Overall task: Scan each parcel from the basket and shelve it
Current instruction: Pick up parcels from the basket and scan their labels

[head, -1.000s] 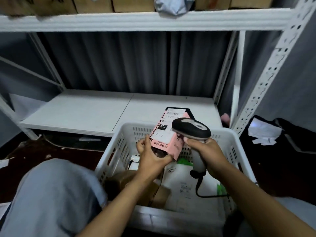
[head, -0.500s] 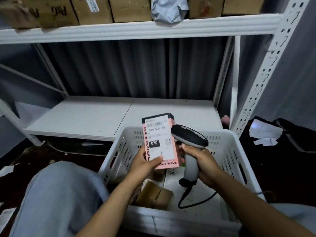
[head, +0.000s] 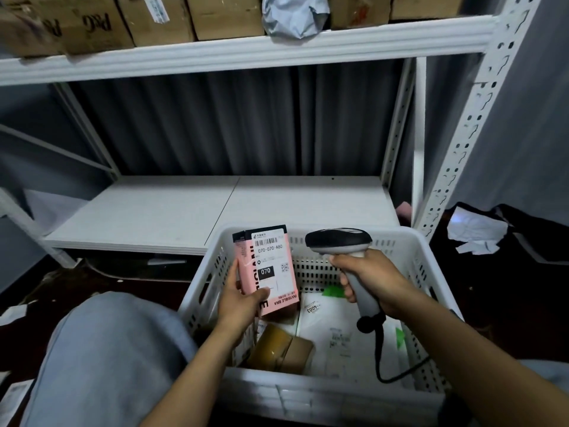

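now the right hand (head: 369, 278), clamped on the grey handheld scanner (head: 338, 240), has drawn aside from the pink cardboard box (head: 266, 269) the left hand (head: 243, 300) grips above the white plastic basket (head: 400, 234), so shelving likely comes next.

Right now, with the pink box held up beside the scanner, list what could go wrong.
1. The label on the pink box faces the person, while the scanner sits beside it, so the scan may miss.
2. The left hand grips only the box's lower end; it could tip back into the basket.
3. The cable hangs in the basket and may snag on the white mailer.
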`<state>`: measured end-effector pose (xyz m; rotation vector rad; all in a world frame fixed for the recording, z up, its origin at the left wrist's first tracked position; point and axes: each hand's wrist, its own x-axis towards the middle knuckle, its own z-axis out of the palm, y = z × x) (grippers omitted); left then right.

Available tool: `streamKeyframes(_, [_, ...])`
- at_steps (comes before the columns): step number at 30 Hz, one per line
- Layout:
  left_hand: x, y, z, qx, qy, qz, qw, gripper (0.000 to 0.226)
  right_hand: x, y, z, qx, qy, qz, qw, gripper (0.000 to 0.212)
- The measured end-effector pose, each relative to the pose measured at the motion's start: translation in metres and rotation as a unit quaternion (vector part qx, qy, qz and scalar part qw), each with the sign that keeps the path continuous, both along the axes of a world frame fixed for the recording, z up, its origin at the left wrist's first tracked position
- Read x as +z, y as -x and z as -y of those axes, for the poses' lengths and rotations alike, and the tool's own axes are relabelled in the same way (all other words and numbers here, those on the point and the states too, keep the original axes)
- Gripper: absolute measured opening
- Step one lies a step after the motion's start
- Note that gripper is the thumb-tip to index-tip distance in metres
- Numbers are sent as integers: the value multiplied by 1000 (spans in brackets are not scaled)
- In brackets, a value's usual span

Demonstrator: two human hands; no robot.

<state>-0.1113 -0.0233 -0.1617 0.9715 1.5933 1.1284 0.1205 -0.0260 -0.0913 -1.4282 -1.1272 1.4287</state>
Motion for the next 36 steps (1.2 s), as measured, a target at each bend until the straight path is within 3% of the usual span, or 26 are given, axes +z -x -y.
streamKeyframes(21, [-3,0,-1,10,-20,-24,999,93,13,-2,-3,-8,-11,30,999,17])
streamKeyframes(26, [2,0,-4,17,-19,4,1000,67,16,0,-1,0,-29,20,999,17])
streamKeyframes(30, [22,-3,-2,19,-18,127,992,30,17,9,13,-14,-43,-6,999,15])
streamKeyframes(34, [53,0,4,-17,-30,179,983,19,30,31,21,-35,-108,-16,993,21])
streamKeyframes(36, [69,5,5,-37,-40,191,980,19,40,44,23,-57,-113,-68,990,21])
